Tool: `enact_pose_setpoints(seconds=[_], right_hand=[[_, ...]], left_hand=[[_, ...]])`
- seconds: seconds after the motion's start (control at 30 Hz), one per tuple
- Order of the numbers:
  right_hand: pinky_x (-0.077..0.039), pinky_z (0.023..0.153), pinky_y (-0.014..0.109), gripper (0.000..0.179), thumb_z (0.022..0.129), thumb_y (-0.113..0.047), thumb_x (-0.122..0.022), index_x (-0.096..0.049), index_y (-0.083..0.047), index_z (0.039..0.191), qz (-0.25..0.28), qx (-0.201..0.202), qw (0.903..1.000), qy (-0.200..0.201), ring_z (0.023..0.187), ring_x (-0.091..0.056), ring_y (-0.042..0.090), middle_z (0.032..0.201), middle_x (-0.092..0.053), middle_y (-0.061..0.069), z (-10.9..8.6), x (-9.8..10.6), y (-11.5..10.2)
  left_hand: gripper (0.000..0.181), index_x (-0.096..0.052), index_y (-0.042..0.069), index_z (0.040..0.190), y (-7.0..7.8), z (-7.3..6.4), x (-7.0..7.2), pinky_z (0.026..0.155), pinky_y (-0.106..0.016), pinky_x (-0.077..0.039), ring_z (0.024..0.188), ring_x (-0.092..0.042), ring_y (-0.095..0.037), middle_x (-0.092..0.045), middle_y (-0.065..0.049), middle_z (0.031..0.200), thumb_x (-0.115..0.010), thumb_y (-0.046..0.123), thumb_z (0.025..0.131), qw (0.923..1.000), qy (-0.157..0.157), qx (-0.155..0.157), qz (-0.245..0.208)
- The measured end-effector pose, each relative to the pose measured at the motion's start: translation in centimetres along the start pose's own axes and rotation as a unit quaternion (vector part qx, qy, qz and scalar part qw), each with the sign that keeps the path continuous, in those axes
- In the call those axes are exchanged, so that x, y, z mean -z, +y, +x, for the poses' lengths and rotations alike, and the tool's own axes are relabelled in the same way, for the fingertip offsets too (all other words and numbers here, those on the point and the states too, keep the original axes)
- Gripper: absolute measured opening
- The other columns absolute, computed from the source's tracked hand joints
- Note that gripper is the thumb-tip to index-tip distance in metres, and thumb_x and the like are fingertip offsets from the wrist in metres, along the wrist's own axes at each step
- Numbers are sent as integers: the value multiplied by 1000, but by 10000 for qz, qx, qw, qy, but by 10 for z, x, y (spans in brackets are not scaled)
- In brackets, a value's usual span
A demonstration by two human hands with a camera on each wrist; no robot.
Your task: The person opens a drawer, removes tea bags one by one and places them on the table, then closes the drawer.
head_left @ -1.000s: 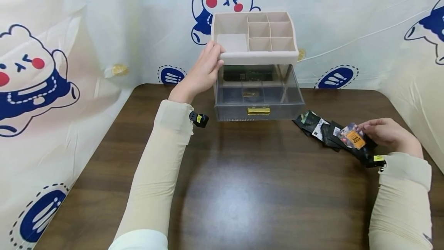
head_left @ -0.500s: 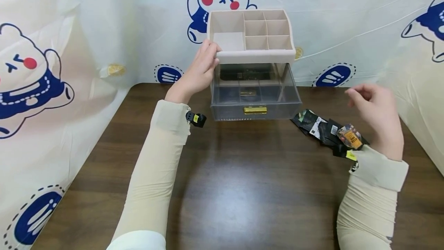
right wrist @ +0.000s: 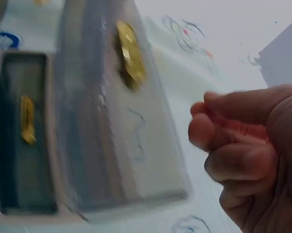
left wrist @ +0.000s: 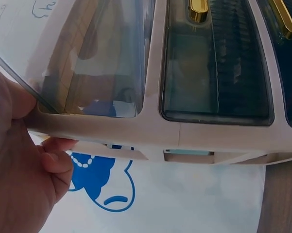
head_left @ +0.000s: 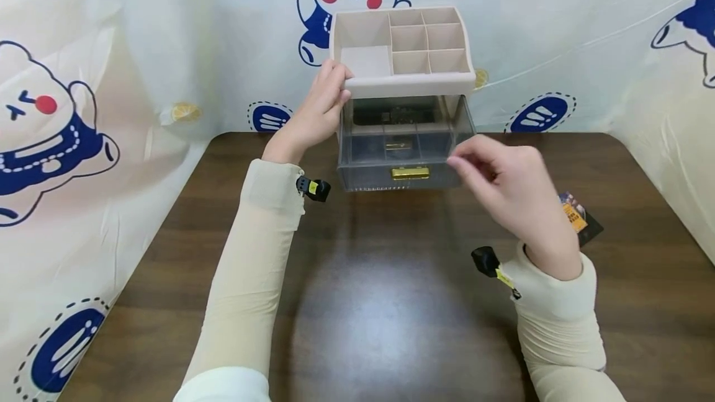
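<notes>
A white desk organizer (head_left: 410, 87) with smoky clear drawers stands at the back of the table, its top drawer (head_left: 368, 175) pulled out by its gold-handled front. My left hand (head_left: 313, 113) grips the organizer's upper left edge, fingers over the rim and thumb on the near side; the left wrist view shows the hand (left wrist: 29, 150) on the frame beside the drawer opening. At the drawer's front right corner hovers my right hand (head_left: 503, 182), thumb and fingertips drawn together. The right wrist view shows its curled fingers (right wrist: 233, 160) with nothing between them, apart from the drawer.
Partly behind my right hand lie dark flat packets, one with an orange label (head_left: 574, 217), on the brown table (head_left: 391, 303). Patterned cloth (head_left: 268, 30) hangs close behind the organizer. Open compartments (head_left: 429, 42) form its top.
My right hand has left the packets on the right, lifted and swung left to the drawer's front corner. The left hand keeps its grip on the organizer.
</notes>
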State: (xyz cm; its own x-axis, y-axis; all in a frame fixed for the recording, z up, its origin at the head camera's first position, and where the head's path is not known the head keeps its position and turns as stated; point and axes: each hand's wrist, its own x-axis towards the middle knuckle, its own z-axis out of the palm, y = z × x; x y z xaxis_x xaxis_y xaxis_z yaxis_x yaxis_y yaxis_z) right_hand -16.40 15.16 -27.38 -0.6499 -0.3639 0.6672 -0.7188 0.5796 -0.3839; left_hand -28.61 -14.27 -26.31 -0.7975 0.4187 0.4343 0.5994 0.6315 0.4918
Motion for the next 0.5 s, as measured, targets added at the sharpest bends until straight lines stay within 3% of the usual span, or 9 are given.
enact_pose_setpoints(seconds=[0.1,0.2,0.3,0.5], right_hand=[[-33,52,18,5,89,-2,-72,-70,-7,92,-93,298,9984,-481,54,-40,6,65,-58,-1,4,-11,-3],[-37,53,20,8,87,-2,-74,-70,-7,91,-156,344,9970,-681,55,-43,7,67,-63,0,5,-18,-3],[-43,54,23,10,85,0,-75,-71,-7,91,-168,338,9972,-652,56,-50,6,69,-67,1,4,-22,-2],[-51,59,32,7,87,1,-72,-72,-3,93,-178,456,9985,-238,64,-61,13,83,-74,7,5,-34,4]], left_hand=[[17,-45,-6,115,0,2,2,102,-38,-27,115,-34,-31,-38,-20,118,-39,6,104,9998,144,-95,-41],[17,-46,-6,114,0,2,1,101,-37,-28,114,-35,-31,-38,-20,117,-40,6,104,9997,160,-166,-51],[17,-46,-5,114,-1,3,0,102,-37,-28,115,-35,-30,-39,-20,118,-40,8,104,9996,107,-221,-162],[17,-49,-5,108,-6,2,0,97,-33,-29,117,-34,-26,-38,-16,118,-38,8,105,9956,87,-126,-919]])
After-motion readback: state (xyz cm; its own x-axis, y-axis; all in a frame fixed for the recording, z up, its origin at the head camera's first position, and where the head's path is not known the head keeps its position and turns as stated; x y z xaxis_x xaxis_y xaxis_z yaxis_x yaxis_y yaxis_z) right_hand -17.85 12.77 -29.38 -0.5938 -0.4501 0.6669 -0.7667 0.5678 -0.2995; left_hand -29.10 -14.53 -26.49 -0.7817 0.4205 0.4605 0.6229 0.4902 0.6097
